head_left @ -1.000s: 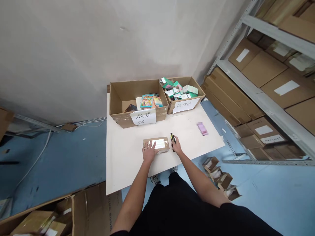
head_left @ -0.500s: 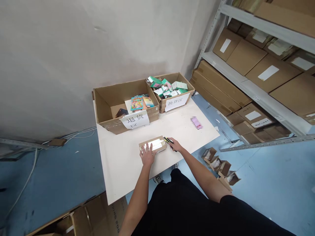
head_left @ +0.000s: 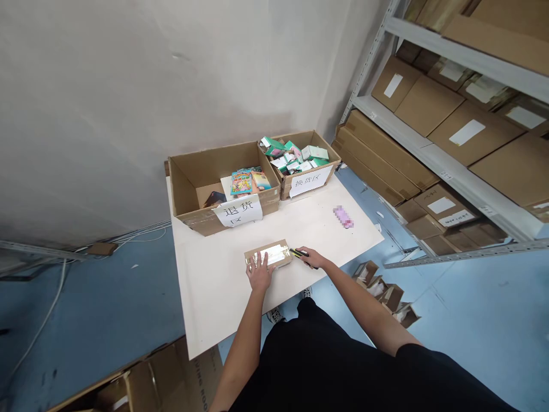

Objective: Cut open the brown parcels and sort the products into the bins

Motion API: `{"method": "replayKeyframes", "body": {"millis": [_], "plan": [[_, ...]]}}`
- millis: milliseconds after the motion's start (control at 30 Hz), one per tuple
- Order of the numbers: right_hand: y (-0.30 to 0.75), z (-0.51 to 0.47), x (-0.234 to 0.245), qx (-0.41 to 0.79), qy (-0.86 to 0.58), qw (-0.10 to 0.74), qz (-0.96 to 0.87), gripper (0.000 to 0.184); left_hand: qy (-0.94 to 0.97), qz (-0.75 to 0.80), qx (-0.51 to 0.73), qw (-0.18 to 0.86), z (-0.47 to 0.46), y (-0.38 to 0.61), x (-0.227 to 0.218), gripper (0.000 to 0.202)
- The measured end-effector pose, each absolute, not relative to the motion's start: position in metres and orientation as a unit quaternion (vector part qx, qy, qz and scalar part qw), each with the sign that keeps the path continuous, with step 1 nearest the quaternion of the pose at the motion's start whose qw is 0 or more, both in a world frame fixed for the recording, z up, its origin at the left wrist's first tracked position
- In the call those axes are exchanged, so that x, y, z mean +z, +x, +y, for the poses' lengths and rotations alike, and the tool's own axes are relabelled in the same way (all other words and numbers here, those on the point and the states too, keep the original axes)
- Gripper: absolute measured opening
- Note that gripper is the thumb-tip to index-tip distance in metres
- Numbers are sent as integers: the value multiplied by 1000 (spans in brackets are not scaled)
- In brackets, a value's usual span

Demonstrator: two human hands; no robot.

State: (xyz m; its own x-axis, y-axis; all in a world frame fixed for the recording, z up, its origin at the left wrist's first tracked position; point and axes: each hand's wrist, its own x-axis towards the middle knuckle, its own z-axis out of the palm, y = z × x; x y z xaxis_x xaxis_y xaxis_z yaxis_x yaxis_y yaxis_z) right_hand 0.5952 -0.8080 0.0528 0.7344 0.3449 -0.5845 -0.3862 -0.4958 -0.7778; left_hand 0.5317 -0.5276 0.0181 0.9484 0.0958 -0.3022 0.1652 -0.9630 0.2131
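Observation:
A small brown parcel point(head_left: 274, 252) with a white label lies on the white table point(head_left: 214, 286) in front of me. My left hand point(head_left: 259, 270) rests flat on its near left part, fingers spread. My right hand point(head_left: 311, 258) is closed on a black and yellow utility knife point(head_left: 297, 252), whose tip lies at the parcel's right end.
Two open cartons stand at the table's back: the left carton point(head_left: 189, 189) holds colourful books, the right carton point(head_left: 319, 171) holds green and white small boxes. A pink object point(head_left: 343, 217) lies at the table's right. Shelves of cartons point(head_left: 429, 149) stand on the right; small opened boxes point(head_left: 381, 292) lie on the blue floor.
The knife has swung from upright beside the parcel to lying with its tip against the parcel's right end. My left hand stays on the parcel. The camera turned slightly.

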Motion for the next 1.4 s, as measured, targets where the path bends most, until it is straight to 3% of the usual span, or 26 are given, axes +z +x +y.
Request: {"method": "replayKeyframes", "body": {"millis": [100,200,433,533,633,800,933,1067,1233,1300,1400], "plan": [[591,-821,55,356,-788,502,10,53,978,67,-154,123,-527,535,23,69],[579,-815,46,254,-821,505,81,55,974,62,-167,136,-522,550,33,68],[555,-724,8,197,-878,401,173,98,976,43,-172,123,-494,577,48,63],[585,-700,10,202,-891,363,184,108,976,94,-172,99,-494,557,43,66],[632,-686,22,196,-900,342,185,109,971,123,-178,101,-508,527,36,64],[677,-683,42,176,-914,327,162,98,973,28,-172,153,-527,520,36,45],[641,-712,44,142,-923,327,144,87,975,-66,-164,136,-523,568,43,69],[569,-740,25,190,-919,318,132,97,944,-212,-219,128,-518,607,40,90],[565,-742,13,220,-902,329,172,101,958,-125,-226,122,-521,595,24,120],[596,-735,19,202,-904,331,177,106,970,-42,-220,99,-527,577,18,113],[641,-718,32,187,-910,329,170,111,975,54,-205,69,-542,549,13,84]]}}
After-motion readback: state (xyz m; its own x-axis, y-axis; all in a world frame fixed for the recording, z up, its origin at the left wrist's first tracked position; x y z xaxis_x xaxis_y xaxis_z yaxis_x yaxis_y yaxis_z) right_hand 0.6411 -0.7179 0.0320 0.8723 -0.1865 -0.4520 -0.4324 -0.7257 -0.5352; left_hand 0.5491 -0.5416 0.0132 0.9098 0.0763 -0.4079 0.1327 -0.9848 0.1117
